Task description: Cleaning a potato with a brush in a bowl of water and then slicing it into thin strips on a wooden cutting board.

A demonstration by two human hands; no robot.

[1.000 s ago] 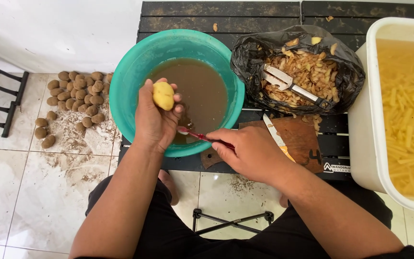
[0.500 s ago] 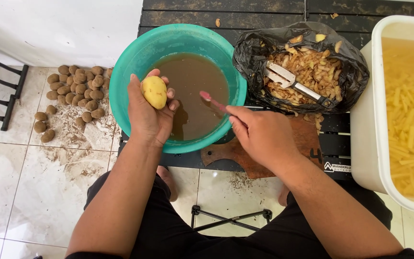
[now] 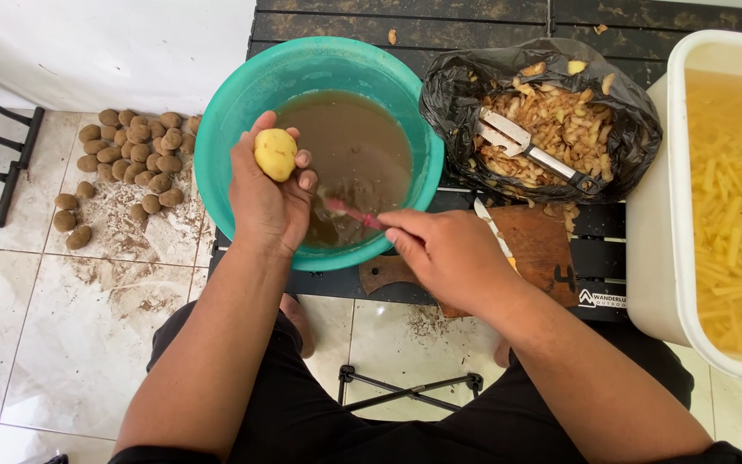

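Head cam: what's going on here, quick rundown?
A person is at a dark slatted table. The left hand holds a peeled yellow potato over a teal bowl of murky brown water. The right hand grips a red-handled tool whose tip is in the water. Beside it, a black bag holds peelings and a metal peeler. A white tub holds cut potato strips in water. Unpeeled potatoes lie on the floor.
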